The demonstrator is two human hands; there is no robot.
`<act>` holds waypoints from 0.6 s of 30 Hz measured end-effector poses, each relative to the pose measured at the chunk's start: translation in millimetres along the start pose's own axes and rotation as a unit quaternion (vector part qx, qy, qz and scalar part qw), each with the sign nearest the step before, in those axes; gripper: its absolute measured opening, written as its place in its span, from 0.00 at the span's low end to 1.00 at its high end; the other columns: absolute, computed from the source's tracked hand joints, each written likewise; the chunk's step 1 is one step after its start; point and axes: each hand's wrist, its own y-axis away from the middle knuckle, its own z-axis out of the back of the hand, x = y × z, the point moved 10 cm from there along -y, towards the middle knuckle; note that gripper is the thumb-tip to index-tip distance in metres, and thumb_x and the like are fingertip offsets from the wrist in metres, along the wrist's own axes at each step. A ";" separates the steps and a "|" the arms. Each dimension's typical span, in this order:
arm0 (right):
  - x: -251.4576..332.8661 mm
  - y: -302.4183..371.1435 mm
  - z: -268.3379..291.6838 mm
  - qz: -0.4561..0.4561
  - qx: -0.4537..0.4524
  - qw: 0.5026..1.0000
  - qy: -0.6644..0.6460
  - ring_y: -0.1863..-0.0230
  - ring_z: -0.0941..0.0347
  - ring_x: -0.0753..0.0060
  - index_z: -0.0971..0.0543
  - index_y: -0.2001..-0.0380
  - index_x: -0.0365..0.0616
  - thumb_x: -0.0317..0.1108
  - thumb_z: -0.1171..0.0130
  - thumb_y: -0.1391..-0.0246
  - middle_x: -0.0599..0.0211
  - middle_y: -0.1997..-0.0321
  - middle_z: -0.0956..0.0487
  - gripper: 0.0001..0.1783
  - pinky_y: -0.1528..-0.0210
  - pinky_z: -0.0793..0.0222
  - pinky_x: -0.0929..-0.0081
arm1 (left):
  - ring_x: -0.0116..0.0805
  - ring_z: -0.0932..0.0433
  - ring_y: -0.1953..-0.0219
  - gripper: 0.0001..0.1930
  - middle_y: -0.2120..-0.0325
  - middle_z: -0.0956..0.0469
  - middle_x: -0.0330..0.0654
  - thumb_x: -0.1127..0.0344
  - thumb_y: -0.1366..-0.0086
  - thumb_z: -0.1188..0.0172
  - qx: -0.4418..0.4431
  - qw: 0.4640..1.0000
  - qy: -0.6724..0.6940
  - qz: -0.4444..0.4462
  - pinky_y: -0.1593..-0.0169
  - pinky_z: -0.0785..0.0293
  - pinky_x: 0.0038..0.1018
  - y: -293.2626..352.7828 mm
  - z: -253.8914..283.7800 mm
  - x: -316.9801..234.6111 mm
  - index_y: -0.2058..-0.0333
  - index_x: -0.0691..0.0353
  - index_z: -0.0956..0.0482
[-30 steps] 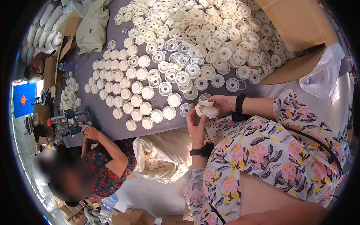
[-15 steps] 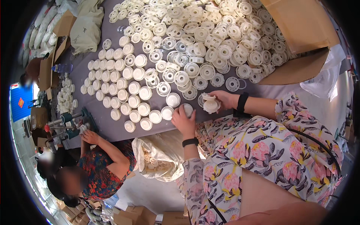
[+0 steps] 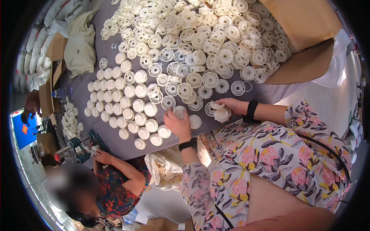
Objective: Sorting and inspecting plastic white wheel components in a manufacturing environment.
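My left hand (image 3: 177, 124) is closed, its fingers curled about a round white plastic cap (image 3: 179, 111) at the table's near edge. A flat white disc (image 3: 195, 121) lies just right of it. My right hand (image 3: 236, 106) grips a white slotted plastic ring part (image 3: 222, 114), apparently stacked with another piece; the fingers partly hide them. Behind that part lies another white ring (image 3: 209, 109). Left of my left hand, round white caps (image 3: 139, 105) stand in slanted rows.
A large heap of white ring parts (image 3: 216, 34) covers the far table, beside an open cardboard box (image 3: 304, 65). At left, a co-worker's hand (image 3: 103, 157) is at a green clamp-like device (image 3: 83, 150). A white sack (image 3: 165, 169) of pieces stands below the table edge.
My left hand has moved left, off the flat disc and onto the neighbouring cap. My right hand still holds its ring part, now turned differently. The whole view has shifted somewhat.
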 end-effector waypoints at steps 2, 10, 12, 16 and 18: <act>1.6 2.1 3.2 0.004 -0.016 1.000 0.011 0.70 0.24 0.66 0.27 0.61 0.50 0.50 0.58 0.44 0.64 0.68 0.23 0.19 0.81 0.28 0.65 | 0.48 0.35 0.52 0.28 0.55 0.33 0.49 0.59 0.54 0.35 0.002 1.000 0.008 -0.022 0.51 0.39 0.42 -11.7 -3.7 3.4 0.54 0.61 0.32; 15.9 4.4 5.5 0.101 -0.005 0.994 0.033 0.75 0.24 0.69 0.27 0.62 0.43 0.50 0.56 0.44 0.65 0.71 0.24 0.21 0.81 0.26 0.65 | 0.52 0.31 0.58 0.25 0.62 0.30 0.53 0.60 0.57 0.34 0.054 0.997 -0.059 0.010 0.53 0.35 0.42 -56.2 -26.3 19.7 0.59 0.61 0.28; 12.5 -1.4 28.0 0.117 -0.014 0.991 0.057 0.76 0.25 0.71 0.26 0.63 0.43 0.49 0.55 0.44 0.66 0.72 0.24 0.20 0.81 0.27 0.67 | 0.51 0.30 0.58 0.25 0.63 0.30 0.52 0.60 0.57 0.34 -0.028 0.998 -0.048 -0.025 0.54 0.35 0.42 -48.8 -1.5 5.5 0.58 0.61 0.28; 28.1 21.0 43.6 0.106 -0.041 0.988 0.103 0.80 0.28 0.76 0.24 0.65 0.43 0.47 0.54 0.44 0.69 0.75 0.25 0.19 0.82 0.29 0.74 | 0.50 0.31 0.56 0.27 0.59 0.30 0.49 0.63 0.58 0.34 0.024 0.979 0.112 -0.168 0.55 0.34 0.40 11.3 6.5 -31.4 0.56 0.60 0.30; 21.2 22.4 58.8 0.079 -0.056 0.989 0.109 0.80 0.30 0.79 0.24 0.66 0.43 0.47 0.54 0.44 0.72 0.76 0.25 0.18 0.82 0.31 0.76 | 0.48 0.32 0.53 0.28 0.55 0.30 0.47 0.63 0.59 0.33 0.240 0.934 0.208 -0.162 0.53 0.36 0.39 60.0 -16.3 -64.0 0.56 0.59 0.30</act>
